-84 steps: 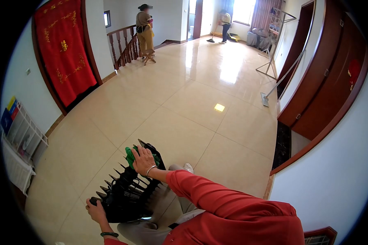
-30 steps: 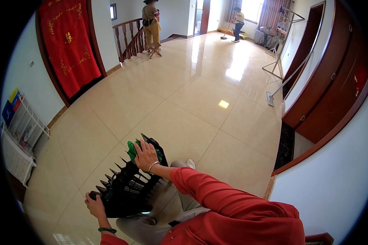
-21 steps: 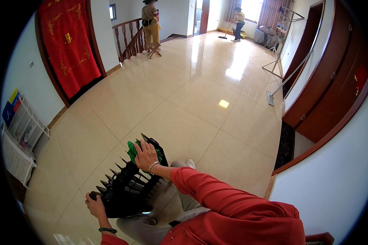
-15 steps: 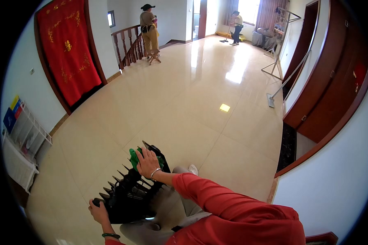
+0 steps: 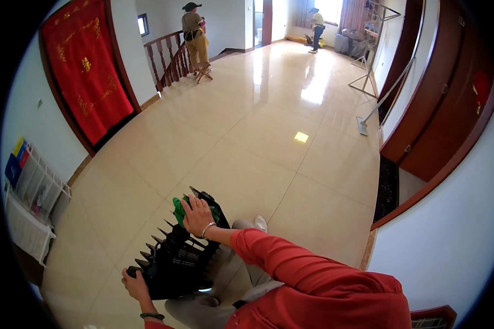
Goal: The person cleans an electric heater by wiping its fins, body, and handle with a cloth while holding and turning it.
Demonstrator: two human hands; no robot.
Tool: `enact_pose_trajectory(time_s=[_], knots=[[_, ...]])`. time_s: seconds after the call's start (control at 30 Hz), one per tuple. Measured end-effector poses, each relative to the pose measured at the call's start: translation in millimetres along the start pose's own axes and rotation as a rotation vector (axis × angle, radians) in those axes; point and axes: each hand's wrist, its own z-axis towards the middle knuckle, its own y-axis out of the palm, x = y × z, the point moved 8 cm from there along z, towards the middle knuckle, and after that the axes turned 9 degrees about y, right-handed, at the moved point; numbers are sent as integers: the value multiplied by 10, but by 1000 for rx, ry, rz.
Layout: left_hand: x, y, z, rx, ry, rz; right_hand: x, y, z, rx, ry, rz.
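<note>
A black slatted object with a row of pointed prongs [image 5: 173, 257] is tilted over my lap; I cannot tell its exact kind. My right hand [image 5: 198, 215], with a silver bracelet at the wrist, presses a green cloth [image 5: 179, 210] against its upper end. Those fingers are bent over the cloth, which is partly hidden beneath them. At the lower left corner, my left hand [image 5: 135, 283] grips the black object's edge, a dark bangle on the wrist. My legs and red sleeve hide some of its near side.
Glossy tiles [image 5: 247, 142] cover the floor. A white rack [image 5: 35, 200] stands at left, near a red door curtain [image 5: 88, 71]. A flat mop [image 5: 362, 126] leans at right by a metal frame [image 5: 376, 55]. One person [image 5: 195, 35] stands by the railing; another [image 5: 317, 30] is farther back.
The camera view has shifted slightly. Both hands keep almost the same places on the black object and cloth. The far person has turned and stands more upright.
</note>
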Motion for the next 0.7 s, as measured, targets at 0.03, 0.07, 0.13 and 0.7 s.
enact_pose_trajectory(time_s=[0.03,0.07,0.13,0.7], knots=[[-2,20,24,1,5,-14,-12,4,-15,32,-15,-23],[-43,73,63,-2,-2,-17,25,57,-1,27,-5,-6],[-88,178,128,94,85,-91,81,93,41,92,6,-66],[72,-45,3,-20,-79,-4,153,53,86,-161,-90,-1]])
